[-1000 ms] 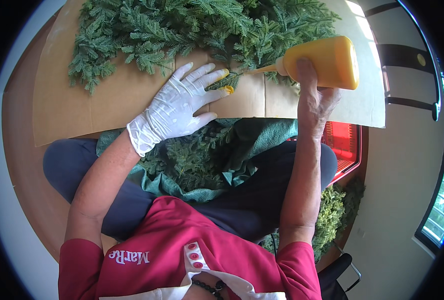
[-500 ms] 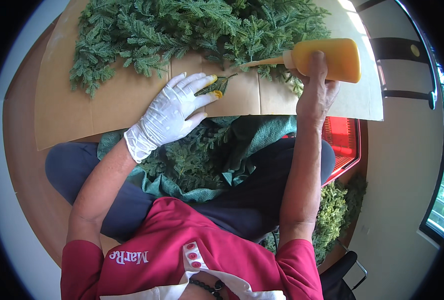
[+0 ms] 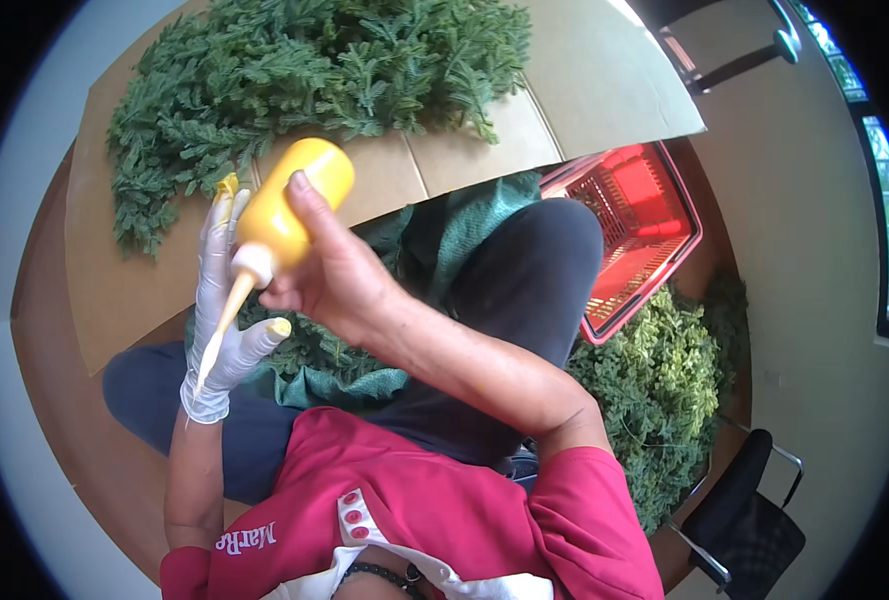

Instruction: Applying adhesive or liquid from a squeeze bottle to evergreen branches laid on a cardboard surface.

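A yellow squeeze bottle with a white collar and a long thin nozzle is gripped in my bare right hand, tilted so the nozzle points down. Its tip lies in front of the palm and wrist of my left hand; whether they touch I cannot tell. My left hand wears a thin white glove, fingers stretched upward and thumb apart, with yellow smears on the fingertips. The bottle partly covers that hand. Beyond both hands, green fir-like sprigs are heaped on a cardboard sheet.
Green woven cloth with more sprigs lies between my legs. To the right sits a red plastic basket, with another heap of foliage below it. A black chair stands at the lower right.
My right hand has brought the bottle left and nearer, turning its nozzle downward. My left hand has lifted off the small sprig on the cardboard and turned upright. The view has swung right.
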{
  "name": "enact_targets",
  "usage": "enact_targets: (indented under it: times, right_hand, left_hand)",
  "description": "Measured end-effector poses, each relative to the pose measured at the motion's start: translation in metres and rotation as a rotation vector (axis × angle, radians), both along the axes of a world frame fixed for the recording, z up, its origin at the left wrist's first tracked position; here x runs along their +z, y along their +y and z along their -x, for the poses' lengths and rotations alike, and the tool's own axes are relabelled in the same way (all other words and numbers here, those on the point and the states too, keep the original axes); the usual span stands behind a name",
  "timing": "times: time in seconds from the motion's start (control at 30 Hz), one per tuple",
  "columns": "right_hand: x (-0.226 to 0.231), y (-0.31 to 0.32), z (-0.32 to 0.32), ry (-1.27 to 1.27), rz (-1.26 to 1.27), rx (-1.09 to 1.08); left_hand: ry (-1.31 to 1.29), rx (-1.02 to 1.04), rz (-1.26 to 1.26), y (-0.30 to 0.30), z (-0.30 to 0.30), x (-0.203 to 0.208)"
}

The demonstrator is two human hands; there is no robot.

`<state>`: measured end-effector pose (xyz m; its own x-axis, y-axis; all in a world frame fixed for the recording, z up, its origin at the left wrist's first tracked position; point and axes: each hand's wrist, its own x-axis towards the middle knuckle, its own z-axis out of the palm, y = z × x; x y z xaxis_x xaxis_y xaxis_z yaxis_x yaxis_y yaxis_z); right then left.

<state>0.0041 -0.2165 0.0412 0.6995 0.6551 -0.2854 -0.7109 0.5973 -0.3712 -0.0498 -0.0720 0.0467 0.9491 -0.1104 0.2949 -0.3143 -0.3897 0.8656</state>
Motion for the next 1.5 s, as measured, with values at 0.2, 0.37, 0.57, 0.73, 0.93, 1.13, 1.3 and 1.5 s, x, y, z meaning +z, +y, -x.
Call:
enact_targets:
  times: [0.2, 0.37, 0.57, 0.73, 0.93, 1.13, 1.3, 1.5]
  right_hand:
    - [0.028, -0.010, 0.031, 0.070, 0.085, -0.019]
    - [0.006, -0.018, 0.031, 0.078, -0.049, 0.124]
    - [0.009, -0.035, 0.031, -0.142, 0.086, 0.130]
    - [0.010, -0.142, 0.030, -0.614, 0.287, -0.034]
    - [-0.140, -0.269, 0.012, -0.673, 1.864, -0.535]
    - [-0.218, -0.285, 0.015, -0.857, 2.380, -0.264]
    - [-0.229, -0.262, 0.020, -0.829, 2.429, -0.127]
    - [-0.206, -0.277, 0.009, -0.764, 2.416, 0.028]
  left_hand:
    - [0.122, 0.060, 0.061, -0.022, 0.003, 0.016]
    - [0.217, 0.109, 0.158, -0.017, -0.010, 0.009]
    - [0.430, 0.173, 0.791, 0.016, -0.029, -0.016]
    - [0.435, 0.095, 0.862, 0.014, -0.055, -0.013]
    - [0.384, 0.178, 0.601, 0.014, -0.071, -0.008]
    - [0.311, 0.292, 0.266, 0.010, -0.077, -0.020]
    - [0.300, 0.266, 0.166, -0.005, -0.083, -0.027]
    - [0.324, 0.237, 0.128, 0.000, -0.085, -0.029]
